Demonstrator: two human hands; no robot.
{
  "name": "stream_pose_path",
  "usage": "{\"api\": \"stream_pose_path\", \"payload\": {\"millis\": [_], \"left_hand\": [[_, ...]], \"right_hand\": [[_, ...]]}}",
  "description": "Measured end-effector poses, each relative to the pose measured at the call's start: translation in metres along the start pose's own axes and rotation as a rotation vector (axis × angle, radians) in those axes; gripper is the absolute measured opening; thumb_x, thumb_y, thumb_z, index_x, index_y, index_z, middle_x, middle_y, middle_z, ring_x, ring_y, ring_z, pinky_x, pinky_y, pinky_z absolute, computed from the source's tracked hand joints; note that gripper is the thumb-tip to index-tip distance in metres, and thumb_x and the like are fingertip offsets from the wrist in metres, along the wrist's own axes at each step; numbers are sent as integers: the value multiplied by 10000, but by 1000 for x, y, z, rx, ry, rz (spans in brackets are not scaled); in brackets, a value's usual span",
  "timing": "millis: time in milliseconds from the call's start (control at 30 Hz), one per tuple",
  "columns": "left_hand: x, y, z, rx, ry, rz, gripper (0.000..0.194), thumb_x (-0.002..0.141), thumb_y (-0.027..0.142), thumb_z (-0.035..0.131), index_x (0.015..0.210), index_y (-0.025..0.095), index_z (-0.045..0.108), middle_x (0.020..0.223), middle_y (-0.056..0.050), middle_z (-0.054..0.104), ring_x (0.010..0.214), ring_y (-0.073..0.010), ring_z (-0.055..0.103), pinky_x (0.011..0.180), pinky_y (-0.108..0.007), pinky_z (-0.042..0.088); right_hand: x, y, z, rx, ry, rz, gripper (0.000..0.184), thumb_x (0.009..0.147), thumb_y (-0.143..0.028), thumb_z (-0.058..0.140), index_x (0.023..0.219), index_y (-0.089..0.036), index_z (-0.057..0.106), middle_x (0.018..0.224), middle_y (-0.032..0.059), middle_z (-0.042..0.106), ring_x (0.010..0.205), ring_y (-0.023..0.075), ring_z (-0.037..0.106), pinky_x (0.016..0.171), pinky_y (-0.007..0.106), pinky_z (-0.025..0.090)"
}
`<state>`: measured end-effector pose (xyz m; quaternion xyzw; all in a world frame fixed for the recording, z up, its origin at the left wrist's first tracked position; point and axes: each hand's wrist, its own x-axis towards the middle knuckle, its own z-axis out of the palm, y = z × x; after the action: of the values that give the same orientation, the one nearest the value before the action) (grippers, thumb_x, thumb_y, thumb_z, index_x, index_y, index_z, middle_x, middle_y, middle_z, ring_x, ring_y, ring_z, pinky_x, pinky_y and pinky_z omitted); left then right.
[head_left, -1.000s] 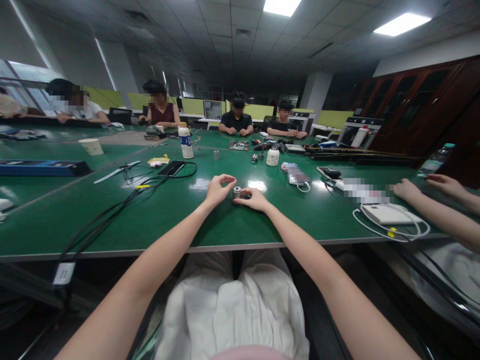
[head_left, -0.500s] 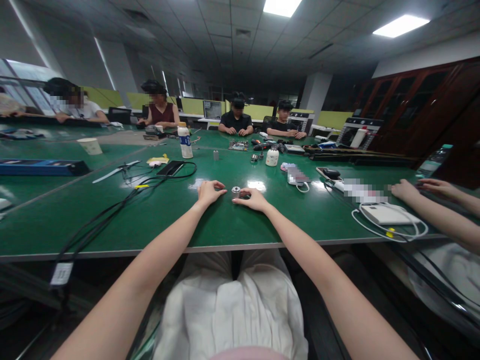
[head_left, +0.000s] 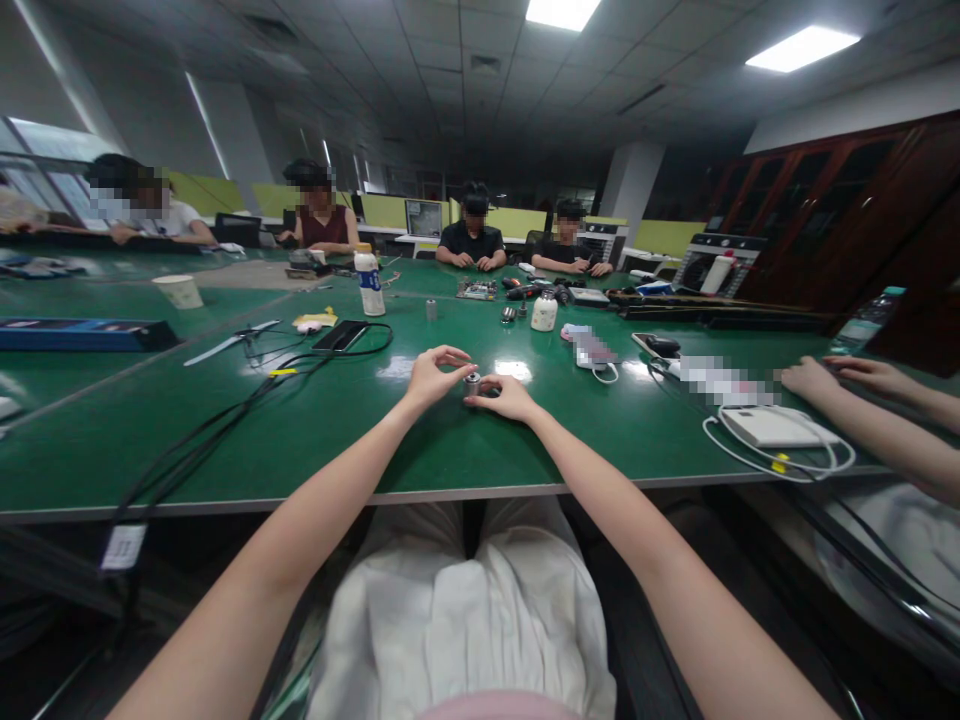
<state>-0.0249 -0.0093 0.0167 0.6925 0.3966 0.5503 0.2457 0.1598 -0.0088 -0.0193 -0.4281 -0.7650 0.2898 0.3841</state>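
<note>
A small silver metal cylinder [head_left: 472, 385] stands upright on the green table, with a dark round detail on its top end. It looks like a small motor, though its exact kind is unclear. My right hand [head_left: 506, 397] grips its side between thumb and fingers. Over the cylinder's top edge my left hand [head_left: 439, 375] reaches in from the left, fingers arched and thumb apart from them. Its fingertips are very close to the top; whether they touch it I cannot tell. A similar grey cylinder [head_left: 431, 309] stands farther back.
Black cables [head_left: 247, 405] and a phone [head_left: 340, 337] lie to the left. Beyond are a drink bottle [head_left: 369, 283], a white jar [head_left: 544, 312] and tools. At the right, a white box [head_left: 780, 428] with a cable lies near another person's hands [head_left: 810, 380]. Several people sit across the table.
My left hand has moved right and slightly up, bringing its fingertips to the cylinder's top. My right hand and the cylinder have stayed in place.
</note>
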Motion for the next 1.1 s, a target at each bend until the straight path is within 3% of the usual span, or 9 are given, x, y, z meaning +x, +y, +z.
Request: {"api": "stream_pose_path", "payload": {"millis": [100,367,600,700,800,933,1100], "left_hand": [[-2,1,1,-16,-67,1,351,652,411,808,874,161,702,893,-111,774,825,-259,740,765,-366,572],[-5,6,1,57,-90,3,338,677,392,791,926,173,726,911,-100,779,867,-272,741,851,-399,559],[-2,0,3,-149,-120,-116,425,730,483,726,1001,156,724,859,-109,783,892,-280,744,831,-378,555],[-1,-1,1,-78,-45,-130,409,755,492,703,991,158,727,761,-89,774,821,-273,747,797,-365,550],[0,2,-1,-10,0,-107,362,763,459,700,976,168,730,806,-88,778,830,-265,743,814,-364,545],[-2,4,-1,2,-52,-44,324,729,389,738,984,188,733,950,-90,780,936,-263,732,883,-375,540],[-7,6,2,43,-111,-40,359,698,349,769,1014,183,730,877,-82,778,881,-267,741,878,-386,545]], "right_hand": [[0,0,-1,-7,-2,-2,413,675,-435,845,988,-181,756,924,57,758,914,210,712,845,317,532],[-1,-2,-1,-19,-9,-1,407,690,-426,837,989,-164,750,924,68,753,907,217,712,832,320,526],[0,-3,-3,-24,-8,-11,378,690,-417,838,968,-174,755,918,58,753,892,207,706,821,307,524],[-1,-4,-3,-30,-22,-24,370,701,-417,830,973,-177,757,900,51,752,882,196,700,825,301,519],[-1,-5,-3,-34,-23,-27,370,705,-413,827,979,-173,758,895,52,751,872,193,698,824,300,516],[-1,-3,-2,-31,-12,-23,371,702,-413,830,978,-176,757,908,54,752,889,198,701,832,303,518],[0,-2,-2,-38,-13,-8,397,698,-421,833,991,-166,749,916,63,755,896,210,709,829,312,526]]}}
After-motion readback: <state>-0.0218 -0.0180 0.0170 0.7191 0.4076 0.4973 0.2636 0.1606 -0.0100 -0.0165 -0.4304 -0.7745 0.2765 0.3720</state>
